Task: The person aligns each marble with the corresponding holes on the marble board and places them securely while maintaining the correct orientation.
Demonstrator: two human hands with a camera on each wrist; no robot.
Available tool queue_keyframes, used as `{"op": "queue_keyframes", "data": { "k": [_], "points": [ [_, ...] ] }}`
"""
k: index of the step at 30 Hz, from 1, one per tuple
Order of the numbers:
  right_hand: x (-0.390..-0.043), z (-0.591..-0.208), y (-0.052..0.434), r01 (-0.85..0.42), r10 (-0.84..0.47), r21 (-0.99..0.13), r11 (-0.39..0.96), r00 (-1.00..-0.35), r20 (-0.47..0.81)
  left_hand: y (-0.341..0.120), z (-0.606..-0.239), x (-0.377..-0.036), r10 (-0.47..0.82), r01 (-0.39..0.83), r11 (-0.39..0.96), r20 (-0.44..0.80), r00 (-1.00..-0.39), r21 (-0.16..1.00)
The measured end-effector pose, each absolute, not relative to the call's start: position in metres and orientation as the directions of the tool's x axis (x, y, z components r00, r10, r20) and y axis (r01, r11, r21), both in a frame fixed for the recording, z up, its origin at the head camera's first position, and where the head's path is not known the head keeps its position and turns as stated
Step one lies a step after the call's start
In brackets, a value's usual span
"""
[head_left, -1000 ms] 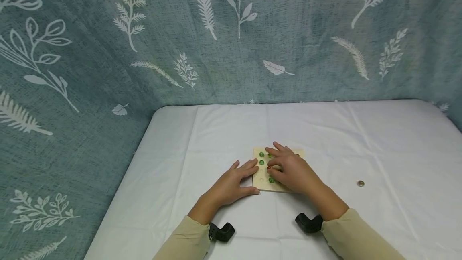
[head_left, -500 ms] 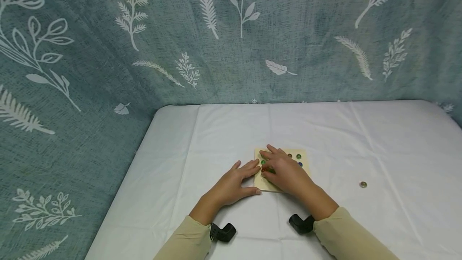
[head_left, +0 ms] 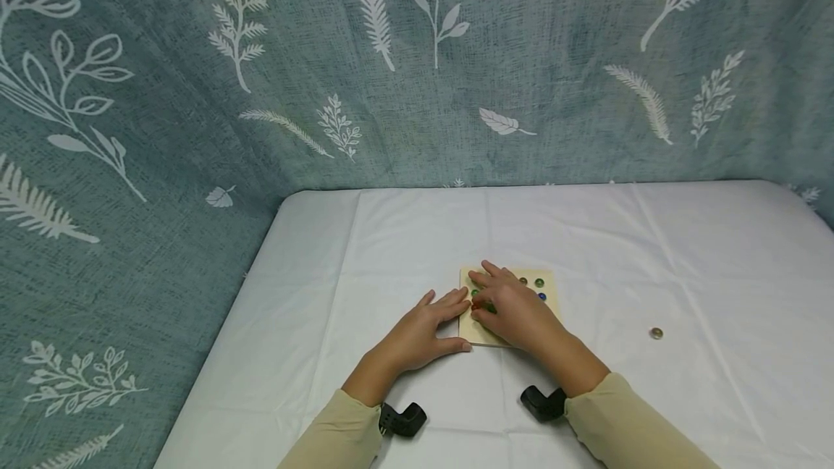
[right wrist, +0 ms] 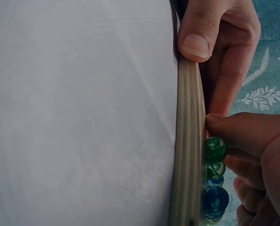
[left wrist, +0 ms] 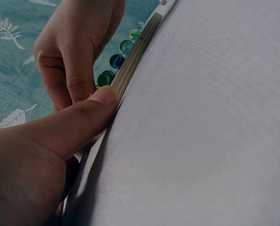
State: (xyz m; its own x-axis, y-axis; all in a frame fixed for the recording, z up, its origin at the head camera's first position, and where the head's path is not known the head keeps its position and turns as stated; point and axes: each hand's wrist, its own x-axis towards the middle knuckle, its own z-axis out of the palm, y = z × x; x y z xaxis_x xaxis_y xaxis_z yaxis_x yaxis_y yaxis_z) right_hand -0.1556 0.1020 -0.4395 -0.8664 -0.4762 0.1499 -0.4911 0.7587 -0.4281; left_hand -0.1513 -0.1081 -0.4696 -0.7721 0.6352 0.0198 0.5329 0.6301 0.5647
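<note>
My left hand (head_left: 417, 335) lies flat on the white tabletop (head_left: 651, 252), fingers straight and relaxed, thumb (left wrist: 90, 110) pressed against the near edge of the board (head_left: 547, 294) and fingertips touching its left side; it grips nothing. My right hand (head_left: 515, 310) lies over the left and middle of the board with fingers bent down onto the marbles (right wrist: 214, 149) — from the right wrist a fingertip touches a green one, though I cannot tell whether it is pinched or only touched. The board is a thin pale wooden square lying flat near the tabletop's centre; green and blue marbles sit in its dimples, a few showing beyond my right hand at the far right corner. One lone marble (head_left: 656, 333) lies on the cloth well to the right, apart from the board; a leaf-patterned teal curtain (head_left: 195, 93) hangs behind.
</note>
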Motion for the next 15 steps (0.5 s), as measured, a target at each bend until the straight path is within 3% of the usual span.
{"op": "queue_keyframes", "data": {
  "k": [10,15],
  "points": [
    [-0.155,-0.438,0.104,-0.485,-0.474,-0.44,0.756,-0.869,0.142,-0.108,-0.469,-0.15,0.638,0.529,0.622,0.018,-0.77,0.578],
    [-0.154,-0.433,0.118,-0.431,-0.432,-0.524,0.734,-0.893,0.129,-0.109,-0.469,-0.15,0.635,0.531,0.63,0.016,-0.772,0.567]
  ]
}}
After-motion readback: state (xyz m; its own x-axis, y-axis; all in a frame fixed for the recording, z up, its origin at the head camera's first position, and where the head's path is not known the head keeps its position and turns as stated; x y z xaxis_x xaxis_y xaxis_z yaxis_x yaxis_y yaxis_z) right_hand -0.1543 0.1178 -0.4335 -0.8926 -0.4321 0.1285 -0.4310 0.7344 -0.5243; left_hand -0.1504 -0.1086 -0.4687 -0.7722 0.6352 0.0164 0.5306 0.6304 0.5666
